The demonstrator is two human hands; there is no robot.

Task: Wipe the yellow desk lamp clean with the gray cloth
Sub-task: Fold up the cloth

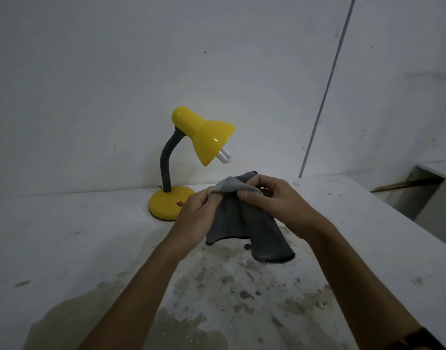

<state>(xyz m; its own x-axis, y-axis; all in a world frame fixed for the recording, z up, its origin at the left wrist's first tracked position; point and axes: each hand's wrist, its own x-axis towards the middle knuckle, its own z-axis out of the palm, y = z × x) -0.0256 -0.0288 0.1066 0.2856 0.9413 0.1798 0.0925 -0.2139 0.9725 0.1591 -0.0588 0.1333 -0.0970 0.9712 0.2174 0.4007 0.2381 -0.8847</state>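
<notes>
The yellow desk lamp [204,133] stands upright at the back of the white table [65,243], near the wall. It has a round yellow base with a red switch, a bent grey neck and a shade tilted down to the right with a white bulb showing. The gray cloth [252,228] hangs in the air in front of the lamp base, a little to its right. My left hand [196,213] pinches the cloth's upper left edge. My right hand [275,198] grips its top from the right. Neither hand touches the lamp.
The table surface is stained and scuffed, with dark blotches toward the front. A white wall rises right behind the lamp. The table's right edge drops off to a lower ledge [434,170] at the far right.
</notes>
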